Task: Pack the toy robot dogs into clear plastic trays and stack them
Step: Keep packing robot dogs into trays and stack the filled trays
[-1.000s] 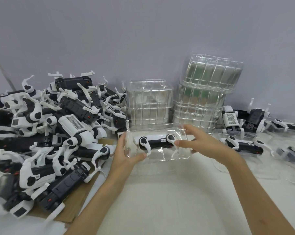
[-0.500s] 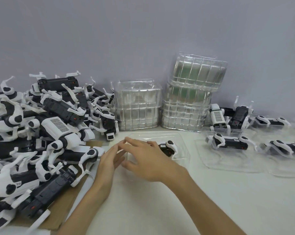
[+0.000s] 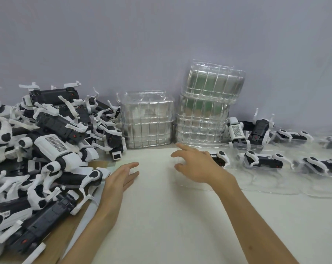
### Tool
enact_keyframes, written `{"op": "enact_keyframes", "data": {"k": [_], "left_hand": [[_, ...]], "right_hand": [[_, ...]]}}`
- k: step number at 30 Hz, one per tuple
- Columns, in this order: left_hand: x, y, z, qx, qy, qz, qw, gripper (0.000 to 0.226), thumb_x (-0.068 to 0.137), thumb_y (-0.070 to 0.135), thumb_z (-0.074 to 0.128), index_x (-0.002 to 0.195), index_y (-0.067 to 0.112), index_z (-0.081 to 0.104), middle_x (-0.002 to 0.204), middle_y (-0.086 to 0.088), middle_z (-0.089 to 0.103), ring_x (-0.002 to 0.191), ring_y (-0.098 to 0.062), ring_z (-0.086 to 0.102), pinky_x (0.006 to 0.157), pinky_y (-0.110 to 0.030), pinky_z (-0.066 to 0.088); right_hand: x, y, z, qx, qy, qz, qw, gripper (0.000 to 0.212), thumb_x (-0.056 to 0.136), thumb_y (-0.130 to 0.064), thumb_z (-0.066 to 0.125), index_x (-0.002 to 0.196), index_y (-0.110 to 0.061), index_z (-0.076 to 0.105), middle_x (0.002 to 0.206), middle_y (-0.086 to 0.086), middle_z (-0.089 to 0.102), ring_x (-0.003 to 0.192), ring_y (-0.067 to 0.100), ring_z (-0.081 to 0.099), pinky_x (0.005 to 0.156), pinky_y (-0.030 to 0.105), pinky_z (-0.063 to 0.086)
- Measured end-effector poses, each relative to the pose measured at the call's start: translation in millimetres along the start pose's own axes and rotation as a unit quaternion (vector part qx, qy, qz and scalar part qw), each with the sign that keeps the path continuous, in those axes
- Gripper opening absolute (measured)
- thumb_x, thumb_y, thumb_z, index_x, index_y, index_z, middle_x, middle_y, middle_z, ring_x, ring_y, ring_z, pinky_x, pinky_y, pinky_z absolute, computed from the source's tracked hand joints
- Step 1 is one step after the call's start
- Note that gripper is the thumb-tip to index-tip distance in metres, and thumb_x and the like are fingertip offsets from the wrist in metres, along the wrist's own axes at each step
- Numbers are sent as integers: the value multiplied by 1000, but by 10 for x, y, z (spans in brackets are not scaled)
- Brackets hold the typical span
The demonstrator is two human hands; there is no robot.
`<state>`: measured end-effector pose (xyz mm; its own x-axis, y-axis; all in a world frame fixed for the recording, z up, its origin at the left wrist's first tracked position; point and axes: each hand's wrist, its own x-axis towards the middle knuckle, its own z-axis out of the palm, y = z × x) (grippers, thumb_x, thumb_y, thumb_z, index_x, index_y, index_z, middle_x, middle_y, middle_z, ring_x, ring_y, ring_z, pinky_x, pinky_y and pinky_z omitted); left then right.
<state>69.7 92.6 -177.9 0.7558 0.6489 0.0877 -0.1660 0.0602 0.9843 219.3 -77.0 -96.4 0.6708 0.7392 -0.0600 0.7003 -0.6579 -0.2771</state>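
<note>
My right hand [image 3: 196, 164] lies with fingers spread on a clear plastic tray [image 3: 197, 184] that holds one black-and-white toy robot dog [image 3: 220, 158]; the hand hides most of that dog. The tray sits beside other filled trays [image 3: 262, 162] in a row to the right. My left hand [image 3: 121, 177] rests flat and open on the white table [image 3: 171, 216], holding nothing, next to a big heap of loose toy dogs [image 3: 52, 149] on the left.
Two stacks of empty clear trays [image 3: 147, 121] [image 3: 205, 111] stand against the grey wall at the back. The heap lies on a cardboard sheet [image 3: 66, 235]. More dogs in trays [image 3: 323, 165] fill the far right; two unpacked dogs [image 3: 247, 131] stand behind them.
The tray with the dog has slid to the right under my right hand, up to the row of filled trays. My left hand let go of it and dropped flat on the table.
</note>
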Motion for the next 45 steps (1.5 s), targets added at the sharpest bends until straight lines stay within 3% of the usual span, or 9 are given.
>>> {"op": "enact_keyframes", "data": {"k": [5,14,18,21,25,30,38,42,45], "left_hand": [[2,-1,5,6,-1,7,1000,36,105,18,43,99,31,77,115,11,72,107,-14,69,99,-32,46],[-8,19,24,15,2,12,1000,35,105,15,43,98,26,76,112,7,73,103,-16,71,95,-31,48],[-15,20,33,23,4,15,1000,33,104,15,44,98,25,75,111,8,73,102,-16,71,95,-32,48],[-26,29,40,24,7,16,1000,33,104,14,44,97,24,75,109,8,73,100,-16,71,94,-32,49],[-37,43,50,26,8,16,1000,31,104,11,45,98,20,74,112,6,72,99,-17,71,95,-32,50],[-46,50,43,39,0,16,999,30,104,11,44,100,18,73,120,0,68,100,-15,71,97,-32,49],[-58,73,58,47,4,6,999,30,104,11,44,99,18,73,123,-1,66,100,-15,71,98,-33,48],[-74,89,75,61,2,5,998,29,104,11,44,99,18,72,123,-1,65,100,-14,71,100,-34,48],[-80,94,94,80,-3,3,997,28,104,12,44,99,18,71,121,0,65,98,-14,71,96,-29,48]], "right_hand": [[-58,182,-180,5,-19,60,998,42,92,-24,60,133,-34,55,161,-16,21,139,17,37,119,46,5],[-217,351,-433,0,11,168,986,58,81,-19,71,133,-35,54,140,-3,48,128,23,47,114,41,27],[-179,213,-345,-35,75,68,994,69,84,-12,64,147,-28,41,149,1,38,138,24,37,114,41,30],[-90,-12,-132,88,99,-49,990,67,90,-13,61,151,-24,37,159,-2,25,145,18,28,114,29,26],[50,-218,286,310,125,-8,942,72,96,-18,59,157,-22,22,166,-7,8,151,8,11,109,18,14],[132,-37,464,470,269,199,817,66,96,-12,53,155,-15,24,157,7,34,143,25,35,118,44,28],[145,144,510,475,427,283,715,44,93,-12,55,136,-18,44,142,-2,49,121,16,48,95,33,36],[138,250,460,502,471,311,656,37,91,-7,56,126,-14,50,131,0,54,121,24,51,98,39,42],[130,184,377,509,474,262,669,32,91,-3,57,120,-15,51,125,-1,55,116,23,53,95,38,45]]}}
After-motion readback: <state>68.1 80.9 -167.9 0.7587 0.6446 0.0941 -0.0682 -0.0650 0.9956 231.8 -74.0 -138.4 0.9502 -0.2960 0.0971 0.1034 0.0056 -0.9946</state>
